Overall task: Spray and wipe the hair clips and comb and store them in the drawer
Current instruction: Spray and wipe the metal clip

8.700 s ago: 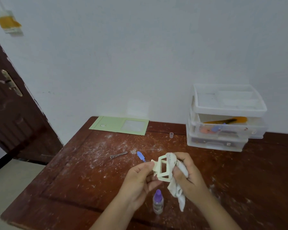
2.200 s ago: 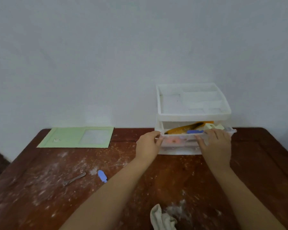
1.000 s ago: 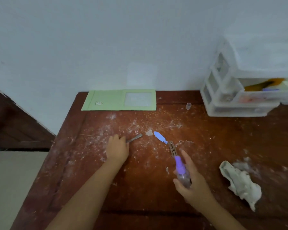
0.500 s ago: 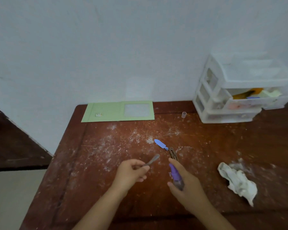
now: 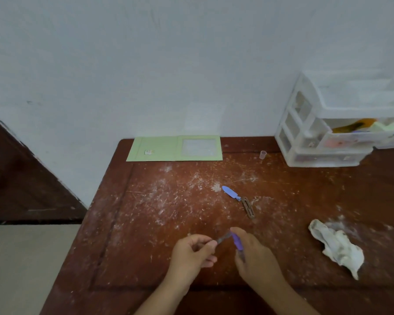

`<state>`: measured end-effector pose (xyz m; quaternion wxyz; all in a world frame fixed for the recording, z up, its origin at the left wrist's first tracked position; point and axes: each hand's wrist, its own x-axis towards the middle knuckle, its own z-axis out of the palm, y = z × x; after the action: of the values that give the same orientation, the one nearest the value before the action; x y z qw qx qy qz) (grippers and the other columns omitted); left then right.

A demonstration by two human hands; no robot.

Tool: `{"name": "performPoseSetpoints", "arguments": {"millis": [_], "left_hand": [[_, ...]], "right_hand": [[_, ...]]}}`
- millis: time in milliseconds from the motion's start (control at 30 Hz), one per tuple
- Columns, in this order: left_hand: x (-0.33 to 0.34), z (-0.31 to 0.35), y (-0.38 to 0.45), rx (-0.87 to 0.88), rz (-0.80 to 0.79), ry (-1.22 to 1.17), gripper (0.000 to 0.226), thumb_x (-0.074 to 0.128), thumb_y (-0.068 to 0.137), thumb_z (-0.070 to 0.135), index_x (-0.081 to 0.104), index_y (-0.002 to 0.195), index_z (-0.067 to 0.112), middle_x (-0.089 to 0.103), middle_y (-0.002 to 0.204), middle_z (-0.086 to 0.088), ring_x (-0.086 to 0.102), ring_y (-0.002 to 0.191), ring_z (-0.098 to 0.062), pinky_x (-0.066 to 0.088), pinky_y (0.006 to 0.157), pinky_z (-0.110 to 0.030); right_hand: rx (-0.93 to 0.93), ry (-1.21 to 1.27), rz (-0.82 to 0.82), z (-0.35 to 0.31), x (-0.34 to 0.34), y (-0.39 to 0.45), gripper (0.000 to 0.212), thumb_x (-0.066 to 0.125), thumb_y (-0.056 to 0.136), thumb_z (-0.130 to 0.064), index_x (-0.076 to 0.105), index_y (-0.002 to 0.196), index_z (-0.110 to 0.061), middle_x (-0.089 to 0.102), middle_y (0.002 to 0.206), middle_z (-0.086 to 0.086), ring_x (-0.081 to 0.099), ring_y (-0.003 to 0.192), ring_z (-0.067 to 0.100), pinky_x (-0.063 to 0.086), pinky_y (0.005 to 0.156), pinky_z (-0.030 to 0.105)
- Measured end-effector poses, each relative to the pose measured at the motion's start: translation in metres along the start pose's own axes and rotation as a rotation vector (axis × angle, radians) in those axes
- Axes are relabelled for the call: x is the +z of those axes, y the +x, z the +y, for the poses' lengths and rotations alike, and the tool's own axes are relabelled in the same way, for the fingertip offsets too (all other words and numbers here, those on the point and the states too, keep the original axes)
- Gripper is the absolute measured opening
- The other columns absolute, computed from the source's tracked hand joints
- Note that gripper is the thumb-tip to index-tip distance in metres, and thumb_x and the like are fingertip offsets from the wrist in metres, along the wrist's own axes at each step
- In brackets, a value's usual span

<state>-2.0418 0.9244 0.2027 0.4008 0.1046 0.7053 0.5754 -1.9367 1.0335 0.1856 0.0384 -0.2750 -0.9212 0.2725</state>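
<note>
My left hand [image 5: 191,253] pinches a thin grey metal hair clip [image 5: 222,238] over the front of the wooden table [image 5: 146,223]. Right beside it, my right hand [image 5: 255,258] grips a small spray bottle with a purple top [image 5: 237,241], its nozzle close to the clip's tip. A blue hair clip [image 5: 230,193] and a brown snap clip [image 5: 248,207] lie end to end on the table beyond my hands. The crumpled white cloth [image 5: 337,246] lies to the right. The white plastic drawer unit [image 5: 341,133] stands at the back right, its middle drawer pulled open with an orange comb inside.
A green folder [image 5: 175,148] lies at the table's back edge against the wall. A small clear cap [image 5: 262,154] stands near the drawer unit. White dust covers much of the table top. A dark door [image 5: 21,178] is at the left.
My hands have come closer together, bringing the spray bottle's top up to the grey clip. The view has tilted slightly.
</note>
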Motion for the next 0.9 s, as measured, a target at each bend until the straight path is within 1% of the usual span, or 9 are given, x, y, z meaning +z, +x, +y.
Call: {"name": "performPoseSetpoints", "arguments": {"millis": [100, 267, 367, 433, 500, 600, 667, 800, 900], "left_hand": [[0.001, -0.001, -0.001, -0.001, -0.002, 0.001, 0.016, 0.059, 0.084, 0.004, 0.064, 0.071, 0.012, 0.060, 0.063, -0.006, 0.061, 0.045, -0.004, 0.048, 0.046, -0.015], [0.005, -0.002, -0.001, -0.023, 0.016, -0.024, 0.015, 0.058, 0.085, 0.004, 0.064, 0.074, 0.011, 0.063, 0.066, -0.007, 0.062, 0.046, -0.004, 0.049, 0.047, -0.015], [0.008, -0.002, -0.002, -0.025, 0.024, -0.049, 0.010, 0.057, 0.085, 0.004, 0.064, 0.080, 0.008, 0.064, 0.068, -0.007, 0.063, 0.046, -0.004, 0.049, 0.046, -0.014], [0.011, -0.001, -0.004, -0.019, 0.031, -0.071, 0.009, 0.056, 0.086, 0.002, 0.063, 0.084, 0.006, 0.063, 0.070, -0.007, 0.062, 0.045, -0.003, 0.050, 0.047, -0.014], [0.013, -0.001, -0.004, -0.013, 0.043, -0.116, 0.010, 0.054, 0.087, 0.001, 0.062, 0.086, 0.005, 0.063, 0.071, -0.006, 0.063, 0.047, -0.002, 0.051, 0.048, -0.012], [0.017, -0.001, -0.003, -0.024, 0.033, -0.196, 0.014, 0.050, 0.088, -0.002, 0.061, 0.096, -0.001, 0.064, 0.075, -0.006, 0.066, 0.052, -0.003, 0.052, 0.052, -0.011], [0.018, -0.002, -0.003, -0.043, 0.022, -0.230, 0.017, 0.048, 0.089, -0.004, 0.059, 0.102, -0.006, 0.065, 0.076, -0.008, 0.067, 0.054, -0.004, 0.052, 0.053, -0.010], [0.017, -0.004, -0.002, -0.065, 0.014, -0.249, 0.020, 0.048, 0.089, -0.003, 0.058, 0.106, -0.008, 0.066, 0.078, -0.010, 0.068, 0.056, -0.005, 0.053, 0.055, -0.010], [0.015, -0.004, -0.002, -0.068, 0.018, -0.294, 0.017, 0.050, 0.088, -0.004, 0.061, 0.100, -0.003, 0.067, 0.080, -0.011, 0.069, 0.060, -0.007, 0.053, 0.056, -0.011]], "right_hand": [[0.056, 0.019, 0.046, 0.003, -0.004, 0.000, 0.057, 0.045, 0.089, -0.015, 0.023, 0.140, -0.029, 0.051, 0.125, 0.001, 0.059, 0.100, 0.017, 0.046, 0.080, 0.025], [0.092, -0.020, 0.043, 0.010, -0.012, -0.003, 0.061, 0.042, 0.091, -0.018, 0.011, 0.141, -0.033, 0.049, 0.125, 0.000, 0.058, 0.099, 0.015, 0.046, 0.081, 0.024], [0.101, -0.003, 0.030, 0.010, -0.015, -0.007, 0.057, 0.044, 0.090, -0.017, 0.019, 0.140, -0.031, 0.049, 0.128, 0.002, 0.057, 0.105, 0.019, 0.045, 0.087, 0.028], [0.079, 0.015, 0.044, 0.008, -0.016, -0.009, 0.056, 0.045, 0.089, -0.017, 0.023, 0.139, -0.029, 0.051, 0.127, 0.001, 0.057, 0.106, 0.018, 0.044, 0.087, 0.027], [0.023, 0.044, 0.040, 0.004, -0.016, -0.011, 0.057, 0.046, 0.089, -0.017, 0.022, 0.139, -0.031, 0.051, 0.125, 0.000, 0.057, 0.104, 0.016, 0.045, 0.086, 0.025], [-0.076, 0.098, 0.037, -0.005, -0.012, -0.015, 0.055, 0.041, 0.082, -0.022, 0.027, 0.134, -0.035, 0.056, 0.120, 0.006, 0.061, 0.098, 0.024, 0.049, 0.081, 0.034], [-0.102, 0.085, 0.028, -0.007, -0.008, -0.015, 0.057, 0.039, 0.079, -0.024, 0.032, 0.135, -0.030, 0.055, 0.122, 0.008, 0.061, 0.097, 0.027, 0.050, 0.080, 0.038], [-0.083, 0.110, 0.064, -0.003, -0.004, -0.011, 0.051, 0.046, 0.087, -0.017, 0.034, 0.136, -0.024, 0.056, 0.121, 0.004, 0.061, 0.098, 0.021, 0.046, 0.078, 0.028], [-0.076, 0.137, 0.099, 0.003, -0.004, -0.008, 0.060, 0.053, 0.086, -0.009, 0.026, 0.135, -0.030, 0.056, 0.118, -0.003, 0.060, 0.096, 0.010, 0.042, 0.076, 0.015]]}}
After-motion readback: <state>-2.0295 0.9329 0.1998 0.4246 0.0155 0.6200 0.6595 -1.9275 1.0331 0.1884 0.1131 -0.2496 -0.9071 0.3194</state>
